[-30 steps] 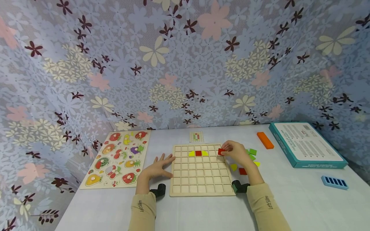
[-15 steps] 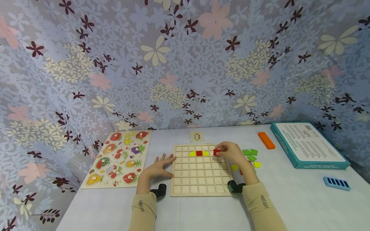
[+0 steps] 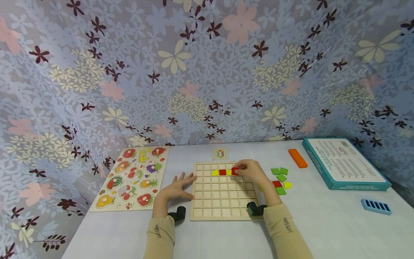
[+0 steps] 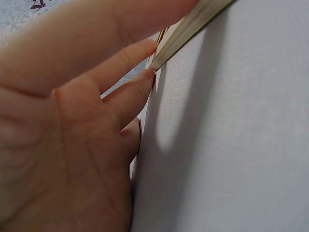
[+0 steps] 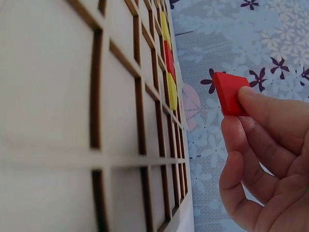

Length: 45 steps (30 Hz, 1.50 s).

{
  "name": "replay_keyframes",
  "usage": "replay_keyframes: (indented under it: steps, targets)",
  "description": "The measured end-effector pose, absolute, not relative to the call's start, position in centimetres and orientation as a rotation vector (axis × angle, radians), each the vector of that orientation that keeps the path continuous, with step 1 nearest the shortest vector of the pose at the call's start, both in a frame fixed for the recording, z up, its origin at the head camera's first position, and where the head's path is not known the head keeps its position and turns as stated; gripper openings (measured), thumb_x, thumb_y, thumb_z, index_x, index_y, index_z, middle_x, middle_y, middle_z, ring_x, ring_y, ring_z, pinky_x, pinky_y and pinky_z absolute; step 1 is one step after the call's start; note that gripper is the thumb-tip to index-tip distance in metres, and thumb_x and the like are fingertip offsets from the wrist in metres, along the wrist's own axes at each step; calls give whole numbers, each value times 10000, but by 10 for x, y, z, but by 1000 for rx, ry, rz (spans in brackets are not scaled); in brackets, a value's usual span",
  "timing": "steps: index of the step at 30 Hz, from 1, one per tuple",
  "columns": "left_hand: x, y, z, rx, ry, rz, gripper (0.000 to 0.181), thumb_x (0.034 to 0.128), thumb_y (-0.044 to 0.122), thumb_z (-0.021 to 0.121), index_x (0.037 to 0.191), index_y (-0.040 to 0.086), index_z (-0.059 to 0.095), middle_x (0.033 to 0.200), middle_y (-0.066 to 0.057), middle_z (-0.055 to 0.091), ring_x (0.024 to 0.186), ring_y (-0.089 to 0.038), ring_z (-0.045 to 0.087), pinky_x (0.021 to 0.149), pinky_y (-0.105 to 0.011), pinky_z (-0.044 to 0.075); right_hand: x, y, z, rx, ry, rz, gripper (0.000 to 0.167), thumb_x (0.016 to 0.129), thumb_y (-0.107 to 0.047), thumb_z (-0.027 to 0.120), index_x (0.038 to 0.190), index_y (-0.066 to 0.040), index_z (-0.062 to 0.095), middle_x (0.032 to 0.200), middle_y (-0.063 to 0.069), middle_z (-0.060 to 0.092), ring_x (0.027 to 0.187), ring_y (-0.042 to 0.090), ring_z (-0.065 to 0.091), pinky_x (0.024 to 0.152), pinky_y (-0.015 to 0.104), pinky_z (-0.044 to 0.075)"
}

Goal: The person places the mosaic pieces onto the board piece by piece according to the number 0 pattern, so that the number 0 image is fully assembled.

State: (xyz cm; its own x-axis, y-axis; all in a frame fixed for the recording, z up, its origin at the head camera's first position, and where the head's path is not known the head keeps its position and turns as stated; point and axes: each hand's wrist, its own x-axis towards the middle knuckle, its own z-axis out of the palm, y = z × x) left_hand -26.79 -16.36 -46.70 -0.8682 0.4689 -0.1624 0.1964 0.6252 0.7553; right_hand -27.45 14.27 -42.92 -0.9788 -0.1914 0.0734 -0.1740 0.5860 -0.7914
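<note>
A wooden grid board [image 3: 220, 203] lies in the middle, with a yellow piece [image 3: 215, 172], a red square [image 3: 222, 172] and another yellow piece [image 3: 229, 172] in its second row from the back. My right hand [image 3: 253, 172] pinches a red square [image 3: 234, 171] beside the right yellow piece; in the right wrist view that square [image 5: 231, 94] is held between thumb and fingers, raised off the board [image 5: 48, 96]. My left hand [image 3: 174, 189] touches the board's left edge with spread fingers, and in the left wrist view the fingertips of this hand [image 4: 82, 116] meet the board's side [image 4: 188, 34].
Loose green [image 3: 281, 178], red and yellow pieces lie right of the board. A small pattern card [image 3: 220, 154] sits behind it, a fruit puzzle [image 3: 129, 180] to the left. Farther right are an orange block [image 3: 298, 158], a teal box [image 3: 347, 162] and a blue slotted piece [image 3: 376, 206].
My right hand has moved left over the board with the red square, from the right edge to near the right yellow piece. My left hand has stayed in place.
</note>
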Motion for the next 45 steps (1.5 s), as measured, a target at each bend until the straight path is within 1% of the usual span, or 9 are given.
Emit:
replay_keyframes:
  steps: [7, 13, 19, 26, 30, 35, 45]
  targets:
    - [-269, -164, -467, 539, 2496, 1099, 848, 675, 177, 767, 1422, 108, 370, 1531, -66, 178, 1410, -323, -63, 1126, -482, -128, -275, 137, -431, -403, 2811, -1401, 163, 856, -47, 609, 989, 23, 672, 953, 154, 669, 848, 270, 614, 750, 385, 532]
    - [-269, -164, -467, 540, 2497, 1103, 846, 675, 174, 768, 1420, 106, 373, 1531, -68, 181, 1409, -329, -62, 1125, -488, -126, -278, 132, -435, -318, 2819, -1358, 169, 869, -48, 588, 999, 6, 683, 1020, 158, 648, 890, 272, 587, 714, 355, 521]
    - [-269, -163, -466, 536, 2499, 1099, 843, 675, 169, 769, 1418, 103, 376, 1531, -72, 182, 1409, -332, -57, 1126, -487, -125, -278, 131, -439, -300, 2813, -1290, 154, 851, 0, 581, 979, -9, 665, 913, 113, 627, 835, 230, 565, 658, 311, 504]
    - [-269, -162, -465, 526, 2492, 1107, 843, 672, 156, 774, 1416, 104, 381, 1532, -64, 182, 1410, -324, -57, 1123, -486, -134, -277, 130, -440, -320, 2799, -1274, 117, 819, 33, 589, 910, -13, 644, 858, 91, 619, 746, 199, 540, 613, 284, 471]
    - [-269, -162, -464, 525, 2492, 1108, 841, 671, 154, 772, 1415, 101, 382, 1531, -72, 183, 1409, -330, -57, 1122, -491, -134, -277, 131, -440, -325, 2814, -1251, 85, 807, 29, 611, 868, -23, 637, 823, 84, 623, 727, 184, 543, 624, 297, 478]
    - [-268, -162, -463, 527, 2489, 1108, 844, 672, 160, 769, 1417, 102, 378, 1531, -69, 181, 1410, -326, -57, 1123, -486, -134, -277, 132, -441, -311, 2804, -1243, 78, 805, 31, 614, 851, -27, 640, 822, 81, 634, 734, 183, 567, 661, 327, 495]
    - [-266, -162, -462, 515, 2501, 1099, 836, 674, 158, 770, 1415, 116, 386, 1530, -49, 189, 1412, -315, -52, 1127, -479, -127, -279, 133, -445, -303, 2816, -1165, 142, 799, 25, 613, 916, -4, 687, 865, 83, 654, 794, 214, 593, 710, 357, 513]
